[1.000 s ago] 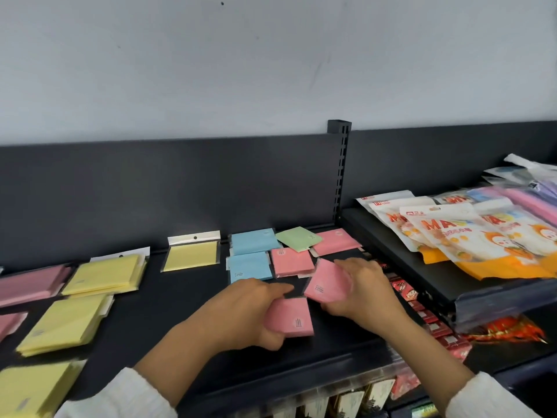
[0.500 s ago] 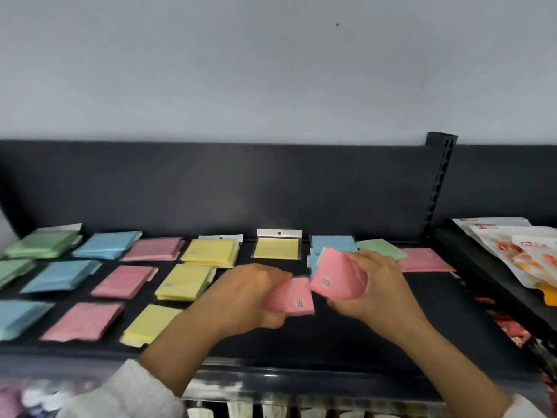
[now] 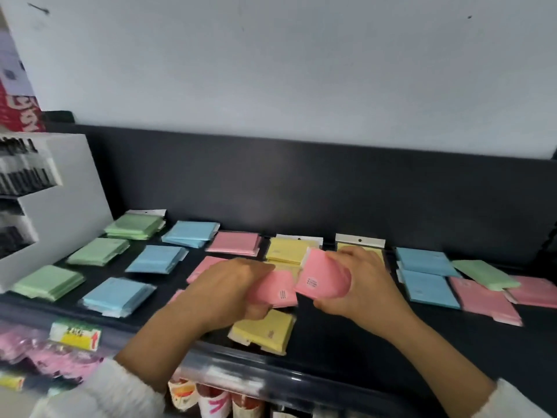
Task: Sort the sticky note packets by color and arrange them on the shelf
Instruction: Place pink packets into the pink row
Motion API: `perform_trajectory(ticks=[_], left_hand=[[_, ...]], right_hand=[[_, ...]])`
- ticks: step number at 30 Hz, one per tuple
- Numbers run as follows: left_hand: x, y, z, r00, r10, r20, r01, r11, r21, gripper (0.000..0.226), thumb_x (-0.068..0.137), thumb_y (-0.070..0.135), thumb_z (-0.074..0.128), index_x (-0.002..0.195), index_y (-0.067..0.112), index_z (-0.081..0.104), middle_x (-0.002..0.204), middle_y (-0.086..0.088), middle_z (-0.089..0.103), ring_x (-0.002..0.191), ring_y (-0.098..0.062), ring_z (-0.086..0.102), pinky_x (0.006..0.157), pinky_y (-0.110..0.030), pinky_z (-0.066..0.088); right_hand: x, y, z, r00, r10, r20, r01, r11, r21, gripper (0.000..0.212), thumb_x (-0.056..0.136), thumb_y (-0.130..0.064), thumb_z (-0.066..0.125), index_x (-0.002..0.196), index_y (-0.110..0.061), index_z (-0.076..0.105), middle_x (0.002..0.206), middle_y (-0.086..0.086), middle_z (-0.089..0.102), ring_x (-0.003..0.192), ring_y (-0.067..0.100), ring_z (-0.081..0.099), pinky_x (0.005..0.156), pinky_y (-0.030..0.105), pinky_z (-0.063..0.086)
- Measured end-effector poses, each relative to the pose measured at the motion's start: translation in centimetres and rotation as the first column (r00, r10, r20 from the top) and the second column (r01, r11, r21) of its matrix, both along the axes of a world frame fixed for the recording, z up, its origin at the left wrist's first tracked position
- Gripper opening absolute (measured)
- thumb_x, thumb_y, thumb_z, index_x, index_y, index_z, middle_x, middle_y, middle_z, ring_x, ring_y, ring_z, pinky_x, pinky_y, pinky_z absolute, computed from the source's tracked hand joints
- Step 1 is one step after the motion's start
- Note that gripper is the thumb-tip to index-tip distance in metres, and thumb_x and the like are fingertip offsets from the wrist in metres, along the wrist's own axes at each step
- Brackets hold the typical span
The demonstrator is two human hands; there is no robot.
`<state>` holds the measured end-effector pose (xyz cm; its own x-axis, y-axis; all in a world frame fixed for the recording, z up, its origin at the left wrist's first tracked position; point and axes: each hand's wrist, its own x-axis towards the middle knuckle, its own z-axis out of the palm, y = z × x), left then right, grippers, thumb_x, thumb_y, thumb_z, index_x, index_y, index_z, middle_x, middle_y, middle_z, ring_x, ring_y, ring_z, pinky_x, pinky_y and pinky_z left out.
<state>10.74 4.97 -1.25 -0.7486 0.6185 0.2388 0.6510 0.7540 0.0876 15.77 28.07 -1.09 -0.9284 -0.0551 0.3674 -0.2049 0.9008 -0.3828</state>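
Two hands grip pink: our left hand (image 3: 229,292) the left packet (image 3: 280,289), our right hand (image 3: 364,286) the right packet (image 3: 324,277). Both hang just in front of the pink stack (image 3: 233,243), and we judge the left hand nearer.

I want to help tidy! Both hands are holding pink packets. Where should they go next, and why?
Probably lay both on the pink piles just beyond the left hand. It grips a pink packet, the right hand grips a second pink packet, and pink already sits between the blue piles and yellow piles.
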Motion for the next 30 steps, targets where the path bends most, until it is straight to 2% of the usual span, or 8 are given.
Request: perform_trajectory(ticks=[6, 8, 11, 15, 20, 25, 30], left_hand=[[-4.4, -8.8, 0.2, 1.000, 0.030, 0.002, -0.030, 0.999, -0.014, 0.064, 0.074, 0.047, 0.065, 0.131, 0.031, 0.042, 0.125, 0.006, 0.058, 0.111, -0.014, 0.055, 0.089, -0.029, 0.046], [-6.2, -11.5, 0.7, 0.999, 0.039, 0.017, -0.039, 0.999, -0.010, 0.064, 0.075, 0.049, 0.064, 0.133, 0.029, 0.044, 0.128, 0.006, 0.057, 0.115, -0.014, 0.053, 0.093, -0.029, 0.044], [-8.9, -15.1, 1.0, 0.998, 0.047, 0.039, -0.046, 0.999, -0.017, 0.055, 0.078, 0.048, 0.061, 0.127, 0.026, 0.049, 0.122, 0.004, 0.061, 0.108, -0.015, 0.057, 0.089, -0.032, 0.046], [-11.4, -18.1, 0.5, 0.998, 0.043, 0.055, -0.039, 0.997, -0.062, 0.050, 0.084, 0.050, 0.055, 0.126, 0.025, 0.049, 0.121, 0.004, 0.060, 0.106, -0.016, 0.057, 0.090, -0.034, 0.046], [-13.4, -19.8, 0.4, 0.999, -0.016, 0.043, 0.016, 1.000, -0.007, 0.056, 0.086, 0.054, 0.049, 0.134, 0.027, 0.041, 0.126, 0.006, 0.056, 0.110, -0.014, 0.054, 0.094, -0.030, 0.043], [-14.2, -20.2, -0.1, 0.997, -0.051, 0.054, 0.050, 0.999, 0.018, 0.055, 0.087, 0.052, 0.049, 0.134, 0.027, 0.041, 0.125, 0.006, 0.056, 0.109, -0.014, 0.053, 0.093, -0.031, 0.044], [-14.1, -20.0, -1.1, 0.995, -0.063, 0.078, 0.064, 0.998, -0.008, 0.052, 0.087, 0.051, 0.050, 0.133, 0.029, 0.040, 0.130, 0.006, 0.053, 0.112, -0.017, 0.053, 0.093, -0.035, 0.045]], right_hand=[[-4.5, -7.0, 1.0, 0.999, -0.017, 0.046, 0.014, 0.998, 0.066, 0.090, 0.063, -0.052, 0.075, 0.139, -0.022, 0.039, 0.131, -0.009, 0.039, 0.120, 0.010, 0.032, 0.101, 0.025, 0.031], [-6.3, -9.1, 1.5, 0.997, -0.015, 0.069, 0.008, 0.995, 0.097, 0.087, 0.062, -0.051, 0.076, 0.137, -0.024, 0.042, 0.130, -0.008, 0.041, 0.117, 0.012, 0.034, 0.098, 0.027, 0.035], [-9.4, -11.7, 1.8, 0.989, -0.033, 0.147, 0.011, 0.989, 0.147, 0.078, 0.062, -0.044, 0.078, 0.132, -0.027, 0.047, 0.127, -0.005, 0.045, 0.115, 0.016, 0.037, 0.092, 0.032, 0.039], [-13.4, -13.8, 1.8, 0.966, -0.072, 0.249, 0.021, 0.979, 0.203, 0.071, 0.065, -0.040, 0.078, 0.128, -0.023, 0.049, 0.126, 0.001, 0.048, 0.114, 0.021, 0.042, 0.092, 0.033, 0.041], [-18.0, -15.4, 1.7, 0.937, -0.124, 0.325, 0.043, 0.969, 0.245, 0.065, 0.073, -0.036, 0.072, 0.130, -0.017, 0.047, 0.129, 0.007, 0.047, 0.117, 0.028, 0.044, 0.098, 0.044, 0.042], [-21.1, -16.8, 0.8, 0.922, -0.100, 0.373, 0.036, 0.984, 0.175, 0.073, 0.076, -0.034, 0.073, 0.139, -0.020, 0.040, 0.140, 0.007, 0.040, 0.127, 0.026, 0.040, 0.106, 0.039, 0.036], [-22.0, -17.5, -1.5, 0.865, -0.096, 0.493, -0.015, 0.977, 0.215, 0.068, 0.078, -0.027, 0.072, 0.138, -0.016, 0.041, 0.143, 0.005, 0.042, 0.128, 0.023, 0.043, 0.104, 0.030, 0.035]])
